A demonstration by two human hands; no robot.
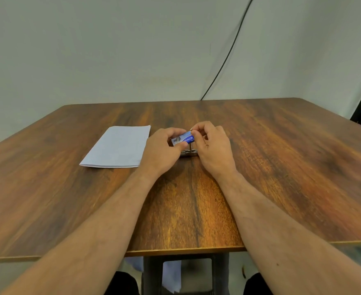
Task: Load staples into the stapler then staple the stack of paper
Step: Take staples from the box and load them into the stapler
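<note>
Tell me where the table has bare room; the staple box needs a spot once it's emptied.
Bare wood lies right of the right hand and along the table's near edge. It's crowded mid-table: the staple box between both hands, stapler beneath, paper stack beside the left hand.

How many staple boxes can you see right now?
1: a small blue staple box, held between the left hand and right hand above the stapler. Others could be hidden behind the hands.

A staple box [182, 139] was held between both hands above the stapler [188, 153] on the table [281, 158]; the paper stack [118, 147] lay left.
</note>
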